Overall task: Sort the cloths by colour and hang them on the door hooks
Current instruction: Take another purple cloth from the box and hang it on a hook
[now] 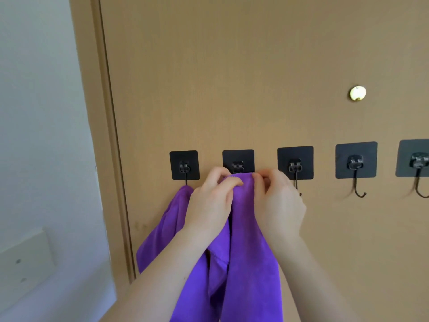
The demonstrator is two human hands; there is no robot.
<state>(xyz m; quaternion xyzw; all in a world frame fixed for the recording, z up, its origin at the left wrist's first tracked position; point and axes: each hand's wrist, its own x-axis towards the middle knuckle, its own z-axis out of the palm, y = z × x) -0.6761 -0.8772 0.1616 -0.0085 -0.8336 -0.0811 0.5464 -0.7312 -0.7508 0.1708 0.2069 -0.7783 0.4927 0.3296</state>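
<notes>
A row of black adhesive hooks runs across the brown door (232, 77). One purple cloth (162, 226) hangs from the first hook (184, 166) on the left. A second purple cloth (250, 252) is bunched at its top just under the second hook (238, 161). My left hand (211, 201) pinches that cloth's top from the left. My right hand (278, 201) pinches it from the right. The second hook's curved tip is hidden behind the cloth and my fingers. The third hook (295, 163), fourth hook (356, 161) and fifth hook (415, 159) carry nothing.
A round brass peephole (357, 92) sits high on the door's right side. The door frame (109, 135) and a white wall (41, 112) lie to the left, with a white wall plate (25, 259) low down.
</notes>
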